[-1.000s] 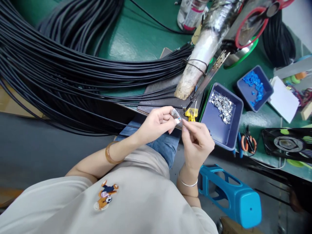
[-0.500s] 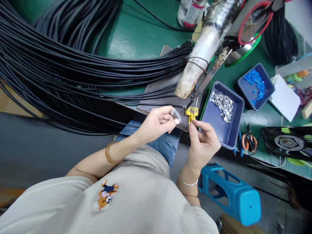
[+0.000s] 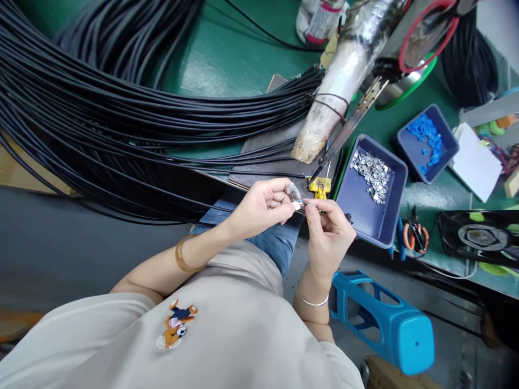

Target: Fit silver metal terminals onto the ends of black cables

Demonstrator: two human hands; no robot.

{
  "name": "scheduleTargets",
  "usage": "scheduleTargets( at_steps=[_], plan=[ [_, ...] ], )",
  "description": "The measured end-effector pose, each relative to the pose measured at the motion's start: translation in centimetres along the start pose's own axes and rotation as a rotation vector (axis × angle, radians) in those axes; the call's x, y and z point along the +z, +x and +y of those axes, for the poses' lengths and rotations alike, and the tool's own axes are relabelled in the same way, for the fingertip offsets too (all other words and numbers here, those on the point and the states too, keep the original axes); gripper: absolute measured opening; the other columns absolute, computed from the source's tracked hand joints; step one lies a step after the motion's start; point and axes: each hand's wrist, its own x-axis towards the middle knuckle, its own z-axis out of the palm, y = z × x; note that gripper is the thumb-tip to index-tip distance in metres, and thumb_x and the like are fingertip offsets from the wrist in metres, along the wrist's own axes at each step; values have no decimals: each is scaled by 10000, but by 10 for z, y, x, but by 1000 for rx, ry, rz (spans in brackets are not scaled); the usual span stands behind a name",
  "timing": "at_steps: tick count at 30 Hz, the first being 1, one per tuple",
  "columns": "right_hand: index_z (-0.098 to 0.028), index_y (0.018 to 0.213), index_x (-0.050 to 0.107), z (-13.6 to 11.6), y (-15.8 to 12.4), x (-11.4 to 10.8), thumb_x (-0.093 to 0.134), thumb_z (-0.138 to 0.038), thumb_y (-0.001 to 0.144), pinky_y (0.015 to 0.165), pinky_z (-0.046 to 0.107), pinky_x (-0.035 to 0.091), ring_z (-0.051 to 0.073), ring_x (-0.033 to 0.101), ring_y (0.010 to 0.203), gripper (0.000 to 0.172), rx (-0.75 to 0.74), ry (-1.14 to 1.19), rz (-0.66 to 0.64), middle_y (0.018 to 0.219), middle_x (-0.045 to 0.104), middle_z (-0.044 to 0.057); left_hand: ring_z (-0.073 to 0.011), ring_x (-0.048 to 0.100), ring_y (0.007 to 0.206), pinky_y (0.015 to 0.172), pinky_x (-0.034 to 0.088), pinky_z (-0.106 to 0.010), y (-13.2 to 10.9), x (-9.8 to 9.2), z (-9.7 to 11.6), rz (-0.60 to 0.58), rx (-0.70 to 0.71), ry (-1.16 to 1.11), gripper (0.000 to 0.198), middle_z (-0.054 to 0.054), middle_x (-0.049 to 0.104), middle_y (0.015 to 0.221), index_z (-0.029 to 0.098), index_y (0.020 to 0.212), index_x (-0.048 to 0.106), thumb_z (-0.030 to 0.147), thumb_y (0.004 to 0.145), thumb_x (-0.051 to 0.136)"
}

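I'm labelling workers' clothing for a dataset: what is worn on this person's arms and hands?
Short pale beige sleeves. The left forearm carries a smooth brown bangle, the right a thin silvery bangle. One finger of the left hand has a greyish wrap; no glove shows on the right hand.

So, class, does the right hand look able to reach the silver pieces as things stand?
Probably yes: their tray is open-topped, close beside the right hand, with nothing covering the silver pieces, though that hand is busy at fine wires.
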Motion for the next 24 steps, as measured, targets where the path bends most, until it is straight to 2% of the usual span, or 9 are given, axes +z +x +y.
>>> scheduleTargets(
  at_steps=[5, 10, 13, 15, 19, 22, 24],
  plan=[
    [-227, 858, 742, 1, 0, 1, 681, -287, 888, 587, 254, 442, 112, 617, 696, 90, -7, -6, -6, 803, 687, -3, -25, 432, 472, 472, 340, -139, -2, -1, -2, -16, -5, 3, 69, 67, 500, 535, 143, 762, 513, 142, 776, 581],
    [-243, 901, 758, -1, 3, -4, 675, -293, 886, 577, 273, 452, 141, 642, 756, 98, -95, -127, -38, 859, 706, 21, -18, 449, 471, 449, 322, -123, -2, -3, -2, -44, -22, -11, 81, 63, 532, 553, 143, 768, 513, 108, 757, 585],
    [-241, 946, 754, 0, 3, -8, 672, -333, 884, 574, 270, 454, 133, 639, 725, 139, -34, -99, -7, 869, 699, 22, -11, 436, 461, 439, 315, -117, -2, -4, -2, -32, -28, -24, 89, 73, 528, 558, 144, 784, 517, 97, 753, 587],
    [-227, 909, 739, 0, 2, -9, 687, -351, 864, 530, 251, 408, 104, 590, 636, 142, 44, -47, -6, 821, 676, 7, -12, 445, 472, 451, 332, -117, -2, -3, -1, -19, -25, -25, 89, 73, 526, 567, 144, 785, 518, 100, 752, 588],
    [-205, 811, 682, 1, 1, -8, 690, -310, 833, 456, 232, 278, 51, 401, 490, 108, 133, -8, -98, 703, 593, -38, -29, 475, 521, 498, 377, -137, -5, -2, -3, -15, -1, 32, 99, 56, 525, 604, 142, 782, 508, 149, 775, 606],
    [-195, 767, 652, -1, 2, -8, 666, -254, 837, 450, 237, 223, 35, 309, 477, 92, 96, -48, -115, 709, 564, -49, -37, 479, 555, 532, 390, -152, -7, -3, -5, -28, 25, 104, 107, 48, 510, 633, 141, 777, 505, 164, 801, 606],
    [-192, 752, 647, -5, 3, -10, 664, -227, 845, 455, 238, 218, 32, 295, 484, 100, 40, -104, -140, 716, 567, -51, -44, 495, 575, 557, 408, -162, -8, -4, -5, -61, 22, 136, 112, 43, 511, 646, 142, 773, 504, 167, 809, 608]
  ],
)
